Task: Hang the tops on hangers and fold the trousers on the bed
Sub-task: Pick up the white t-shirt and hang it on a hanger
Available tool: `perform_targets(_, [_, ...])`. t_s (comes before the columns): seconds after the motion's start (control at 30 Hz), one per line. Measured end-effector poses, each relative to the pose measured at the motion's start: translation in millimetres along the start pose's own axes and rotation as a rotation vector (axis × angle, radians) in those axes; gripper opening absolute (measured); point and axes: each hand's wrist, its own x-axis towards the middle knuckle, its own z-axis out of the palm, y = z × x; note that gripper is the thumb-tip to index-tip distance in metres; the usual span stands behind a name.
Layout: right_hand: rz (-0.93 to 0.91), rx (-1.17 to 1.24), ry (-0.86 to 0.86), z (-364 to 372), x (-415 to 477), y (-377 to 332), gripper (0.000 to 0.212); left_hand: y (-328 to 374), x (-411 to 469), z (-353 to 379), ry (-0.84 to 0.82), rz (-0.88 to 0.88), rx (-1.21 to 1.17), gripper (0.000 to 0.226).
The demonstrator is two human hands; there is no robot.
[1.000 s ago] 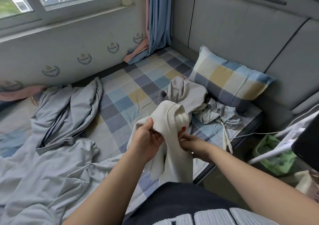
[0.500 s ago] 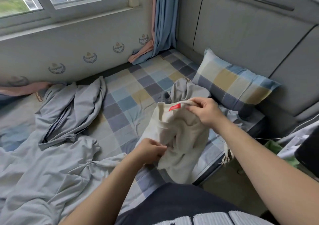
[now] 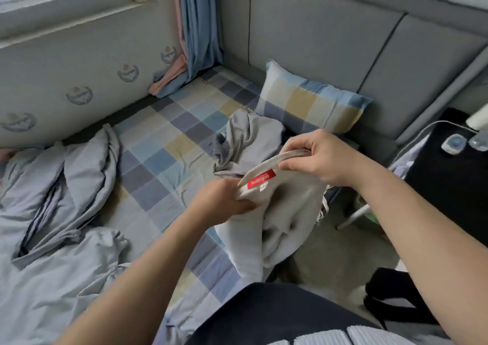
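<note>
At the left of the frame a grey duvet (image 3: 60,212) lies rumpled on the checked bed (image 3: 169,143), and no hanger is in view. Just left of centre, the left hand (image 3: 221,199) is clamped on the lower-left end of the ribbed neckband of the cream top (image 3: 285,212). From there the band arcs up and to the right, past the red label (image 3: 261,178), to the right hand (image 3: 319,157), which pinches its upper-right end between thumb and fingers. The band's long axis therefore runs lower left to upper right between the two grips, while the top's body hangs below them, over the bed's near edge at centre. Grey clothes (image 3: 248,138) lie heaped behind, before the pillow (image 3: 311,101). Any hanger would probably enter the neck opening between the hands.
</note>
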Motion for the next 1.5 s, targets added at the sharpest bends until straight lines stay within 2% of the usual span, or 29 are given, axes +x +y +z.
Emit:
perform_targets(0.07, [0.125,-0.070,0.085,-5.3,-27.8,15.9,0.008,-6.6,6.8,3.0,-0.027,0.012,0.255,0.024])
perform_targets(0.13, [0.259,-0.076,0.158,-8.2,-62.1,33.9,0.013,-6.8,12.4,7.4,-0.021,0.034,0.338,0.032])
perform_targets(0.17, [0.318,-0.084,0.185,-8.9,-81.7,42.5,0.016,-3.0,13.9,10.5,-0.041,0.063,0.312,0.032])
perform_targets(0.3, [0.524,-0.186,0.241,-7.8,-169.2,81.1,0.028,38.3,6.7,29.4,-0.171,0.182,0.037,0.010])
perform_targets(0.4, [0.761,-0.239,0.297,6.9,-238.7,116.7,0.038,91.1,-12.7,44.8,-0.201,0.315,-0.109,0.014])
perform_targets(0.5, [0.939,-0.283,0.479,28.1,-309.0,139.4,0.037,158.9,-37.7,57.6,-0.252,0.457,-0.256,0.020])
perform_targets(0.6, [1.054,-0.277,0.707,43.9,-384.8,143.6,0.030,225.7,-65.5,69.9,-0.265,0.585,-0.301,0.024])
perform_targets(0.67, [1.068,-0.204,0.840,47.8,-437.1,136.6,0.026,267.3,-86.0,80.7,-0.277,0.673,-0.295,0.025])
perform_targets(0.77, [0.974,-0.156,1.056,45.4,-519.8,110.4,0.028,327.2,-120.0,99.9,-0.344,0.777,-0.344,0.026])
perform_targets(0.97, [0.824,-0.337,1.377,7.6,-666.7,32.7,0.034,451.4,-183.1,134.1,-0.278,0.893,-0.465,0.041])
perform_targets(1.17, [0.780,-0.506,1.586,-50.1,-779.5,-36.5,0.027,596.1,-232.1,152.6,-0.229,0.940,-0.584,0.034])
perform_targets(1.37, [0.826,-0.696,1.767,-115.2,-863.4,-91.6,0.034,753.2,-262.8,147.6,-0.207,1.140,-0.786,0.042])
perform_targets(1.5, [0.894,-0.874,1.839,-155.0,-905.1,-122.9,0.028,852.1,-280.6,143.6,-0.236,1.262,-0.860,0.035])
